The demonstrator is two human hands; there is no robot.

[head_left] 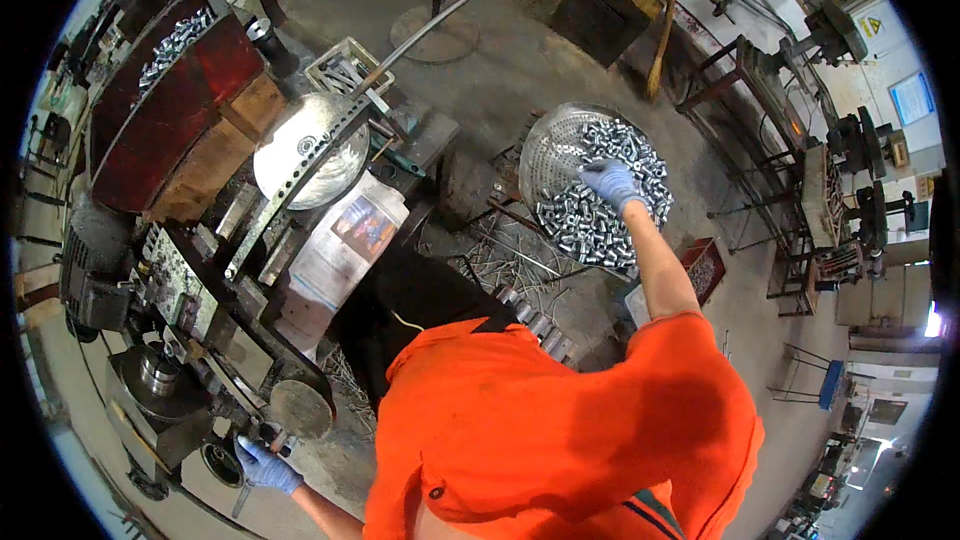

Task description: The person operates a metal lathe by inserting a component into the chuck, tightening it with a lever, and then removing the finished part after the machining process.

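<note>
My right hand (612,183), in a blue-grey glove, is at the pile of small shiny metal fittings (600,225) in a round perforated metal pan (545,155). Its fingers are drawn together at the pile's upper left edge; what is between them is too small to tell. At the lower left, my left hand (266,466), gloved alike, is closed at the front of a machine, beside a black handwheel (222,463) and a small dark knob-like part (277,437). Whatever it grips is hidden by the fingers.
The machine bed (180,280) has a round metal disc (310,150), a long perforated bar (290,185) and a printed sheet (345,250). A red curved bin (190,90) holds more fittings. Metal rods (510,250) litter the floor; a red box (703,270) stands right of the pan.
</note>
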